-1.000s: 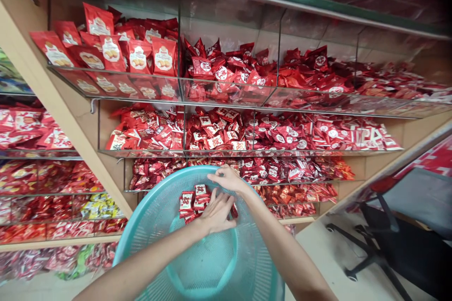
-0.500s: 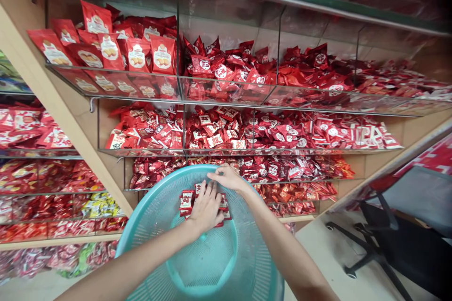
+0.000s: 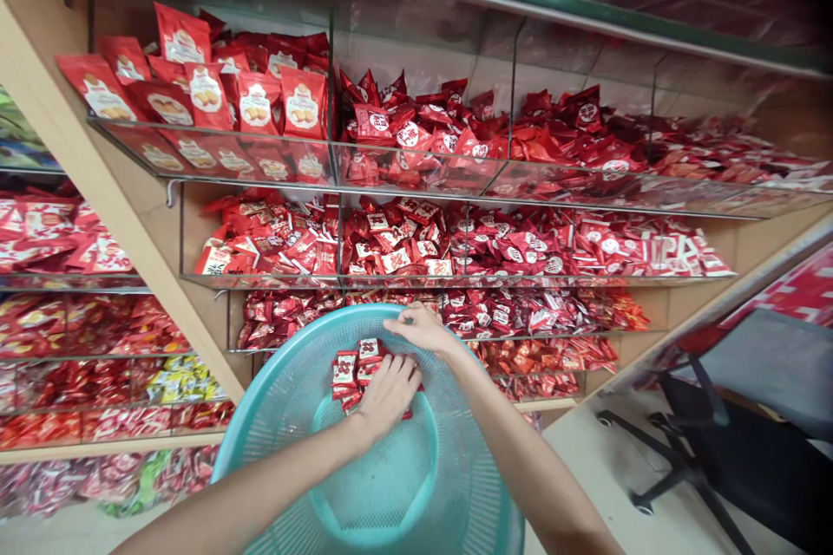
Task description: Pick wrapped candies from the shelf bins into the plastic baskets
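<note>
A turquoise plastic basket [image 3: 260, 416] with perforated walls stands tilted in front of me. Small red-and-white snack packets [image 3: 344, 368] are bunched at its far inner side. My left hand [image 3: 389, 392] reaches in over them, its fingers curled down around packets at the right of the bunch; the fingertips are partly hidden. At the far rim, my right hand [image 3: 420, 328] grips the basket, thumb inside and the other fingers over the edge.
Wooden shelves with clear dividers hold many red packets [image 3: 396, 238] behind the basket. Larger biscuit packets [image 3: 208, 95] fill the upper left compartment. Yellow packets [image 3: 184, 377] lie on the left unit. A black office chair [image 3: 735, 416] stands at the right on the pale floor.
My left hand has shifted slightly right across the packets and its fingers have curled more, uncovering packets on the left. The right hand stays on the rim.
</note>
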`<state>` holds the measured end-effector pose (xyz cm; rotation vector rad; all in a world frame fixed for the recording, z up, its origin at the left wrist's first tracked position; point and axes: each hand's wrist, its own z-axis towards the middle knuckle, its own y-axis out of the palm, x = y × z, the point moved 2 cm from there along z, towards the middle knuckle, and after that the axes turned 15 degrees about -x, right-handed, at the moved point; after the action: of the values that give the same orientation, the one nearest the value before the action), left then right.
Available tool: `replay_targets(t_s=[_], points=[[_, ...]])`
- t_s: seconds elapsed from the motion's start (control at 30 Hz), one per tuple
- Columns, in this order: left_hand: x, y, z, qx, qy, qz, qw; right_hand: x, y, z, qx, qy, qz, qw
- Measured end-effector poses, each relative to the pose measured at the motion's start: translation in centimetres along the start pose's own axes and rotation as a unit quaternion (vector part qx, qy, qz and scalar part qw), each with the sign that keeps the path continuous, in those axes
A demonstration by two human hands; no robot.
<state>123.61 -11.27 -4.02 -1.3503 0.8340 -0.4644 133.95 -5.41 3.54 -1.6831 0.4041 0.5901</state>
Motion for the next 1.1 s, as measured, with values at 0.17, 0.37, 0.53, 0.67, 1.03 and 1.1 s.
replay_targets(t_s=[0.17, 0.37, 0.53, 0.67, 1.03, 1.1], points=[[0.0, 0.8, -0.1, 0.023, 0.017, 0.028, 0.999, -0.2, 0.1, 0.2, -0.008, 0.004, 0.001, 1.000], [0.3, 1.5, -0.7, 0.010, 0.035, -0.012, 0.999, -0.5, 0.1, 0.3, -0.010, -0.002, -0.001, 1.000], [0.1, 1.0, -1.3, 0.018, 0.111, 0.012, 0.994, -0.6, 0.0, 0.3, -0.016, -0.007, 0.004, 1.000], [-0.6, 1.3, -0.6, 0.049, 0.087, 0.045, 0.994, -0.9, -0.2, 0.2, -0.017, 0.000, 0.004, 1.000], [0.1, 1.1, -1.0, 0.023, 0.098, -0.013, 0.995, -1.3, -0.3, 0.0, -0.017, 0.013, 0.009, 1.000], [0.3, 1.0, -1.1, 0.011, 0.109, -0.025, 0.994, -1.4, -0.3, -0.1, -0.019, 0.011, 0.009, 1.000]])
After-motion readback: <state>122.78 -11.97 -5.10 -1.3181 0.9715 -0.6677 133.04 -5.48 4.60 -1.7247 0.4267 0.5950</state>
